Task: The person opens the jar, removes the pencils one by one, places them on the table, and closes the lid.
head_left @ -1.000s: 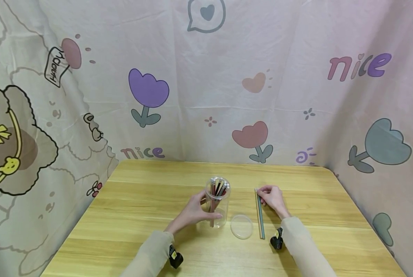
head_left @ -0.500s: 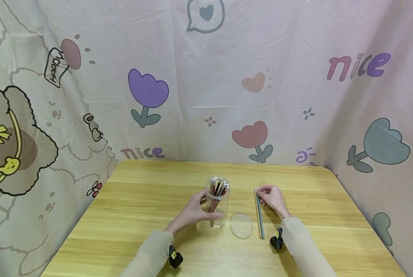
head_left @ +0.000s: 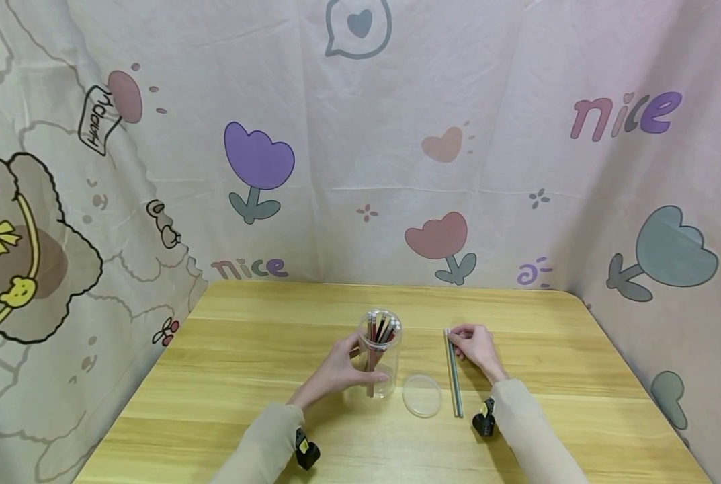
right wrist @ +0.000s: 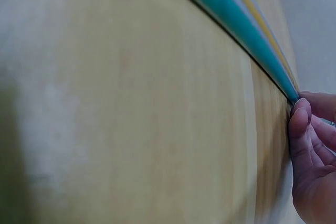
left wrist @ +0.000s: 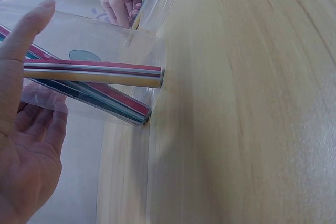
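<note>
My left hand (head_left: 334,371) grips a clear plastic jar (head_left: 390,386) standing upright on the table, thumb on the near side. Inside lean several striped pencils (left wrist: 100,74), white ends up near the open rim. In the left wrist view the thumb and fingers wrap the see-through wall. To the right, a teal pencil (head_left: 456,390) and a yellow pencil (head_left: 450,376) lie side by side on the wood. My right hand (head_left: 476,346) pinches the far end of the teal pencil (right wrist: 226,11) between thumb and fingertips, with the yellow pencil (right wrist: 249,9) right alongside it.
A round clear lid (head_left: 422,396) lies flat between the jar and the two loose pencils. The wooden table (head_left: 245,316) ends at a printed cloth backdrop (head_left: 360,148), which also hangs along both sides. A small black camera sits on each wrist.
</note>
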`<state>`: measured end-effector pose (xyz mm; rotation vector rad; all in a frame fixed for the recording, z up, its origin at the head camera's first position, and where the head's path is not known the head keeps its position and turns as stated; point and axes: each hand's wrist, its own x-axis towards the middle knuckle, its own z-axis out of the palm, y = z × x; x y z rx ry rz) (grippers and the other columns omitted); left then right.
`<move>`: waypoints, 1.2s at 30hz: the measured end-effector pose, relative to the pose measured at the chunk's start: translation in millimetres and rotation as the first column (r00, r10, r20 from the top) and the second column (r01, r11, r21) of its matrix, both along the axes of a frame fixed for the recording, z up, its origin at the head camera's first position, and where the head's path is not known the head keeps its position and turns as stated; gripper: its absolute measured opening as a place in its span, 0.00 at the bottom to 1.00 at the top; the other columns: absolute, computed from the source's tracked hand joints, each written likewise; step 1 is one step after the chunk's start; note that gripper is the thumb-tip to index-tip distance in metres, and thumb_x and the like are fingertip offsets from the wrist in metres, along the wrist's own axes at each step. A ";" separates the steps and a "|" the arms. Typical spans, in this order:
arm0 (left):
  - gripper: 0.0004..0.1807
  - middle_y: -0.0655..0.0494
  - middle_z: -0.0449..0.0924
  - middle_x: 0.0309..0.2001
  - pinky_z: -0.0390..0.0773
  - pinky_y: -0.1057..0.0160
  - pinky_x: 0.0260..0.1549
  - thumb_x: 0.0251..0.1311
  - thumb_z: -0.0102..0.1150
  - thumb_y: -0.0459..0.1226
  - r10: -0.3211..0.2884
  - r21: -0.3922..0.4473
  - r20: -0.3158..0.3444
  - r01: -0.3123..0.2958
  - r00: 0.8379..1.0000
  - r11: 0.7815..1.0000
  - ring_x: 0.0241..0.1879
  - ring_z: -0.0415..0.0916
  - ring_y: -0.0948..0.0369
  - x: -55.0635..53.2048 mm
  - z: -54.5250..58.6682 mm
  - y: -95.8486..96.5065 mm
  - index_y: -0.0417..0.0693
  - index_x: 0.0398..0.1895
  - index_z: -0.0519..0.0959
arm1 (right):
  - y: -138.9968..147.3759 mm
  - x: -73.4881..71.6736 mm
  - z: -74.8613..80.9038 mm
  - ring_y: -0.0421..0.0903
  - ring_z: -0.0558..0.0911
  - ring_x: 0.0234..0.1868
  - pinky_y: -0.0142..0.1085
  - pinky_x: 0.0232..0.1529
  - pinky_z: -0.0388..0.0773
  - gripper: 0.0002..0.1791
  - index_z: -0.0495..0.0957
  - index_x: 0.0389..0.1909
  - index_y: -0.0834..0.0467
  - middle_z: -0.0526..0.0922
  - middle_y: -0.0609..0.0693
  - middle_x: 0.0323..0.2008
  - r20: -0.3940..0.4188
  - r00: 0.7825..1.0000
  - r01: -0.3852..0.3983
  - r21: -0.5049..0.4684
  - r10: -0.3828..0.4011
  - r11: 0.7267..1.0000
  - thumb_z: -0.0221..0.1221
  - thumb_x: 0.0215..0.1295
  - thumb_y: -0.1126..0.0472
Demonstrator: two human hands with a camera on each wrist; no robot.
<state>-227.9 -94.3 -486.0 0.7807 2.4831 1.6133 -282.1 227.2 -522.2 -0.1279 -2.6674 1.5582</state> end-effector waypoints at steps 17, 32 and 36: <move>0.44 0.47 0.78 0.65 0.74 0.42 0.68 0.44 0.81 0.42 -0.003 0.014 0.000 0.003 1.000 1.000 0.66 0.75 0.45 -1.0 -1.7 -0.2 0.48 0.68 0.71 | 0.4 6.0 4.3 0.39 0.79 0.19 0.28 0.19 0.81 0.14 0.79 0.47 0.72 0.85 0.53 0.25 0.046 0.999 0.008 -0.124 -0.002 0.992 0.62 0.68 0.65; 0.45 0.46 0.78 0.65 0.74 0.40 0.67 0.46 0.80 0.44 -0.036 0.017 -0.004 0.036 0.999 0.999 0.66 0.75 0.44 0.1 -0.5 -0.5 0.49 0.69 0.69 | -7.5 11.9 16.9 0.40 0.79 0.20 0.29 0.21 0.82 0.14 0.78 0.47 0.72 0.87 0.59 0.31 -0.027 0.999 0.012 -0.244 -0.019 0.970 0.64 0.66 0.66; 0.45 0.48 0.77 0.66 0.73 0.41 0.68 0.46 0.80 0.44 -0.024 0.014 0.007 0.024 1.000 1.000 0.66 0.75 0.45 0.3 -0.7 -0.2 0.50 0.69 0.70 | -12.0 13.8 25.5 0.42 0.81 0.22 0.30 0.22 0.82 0.14 0.80 0.46 0.72 0.86 0.60 0.32 -0.072 0.997 -0.003 -0.232 -0.014 0.973 0.64 0.66 0.65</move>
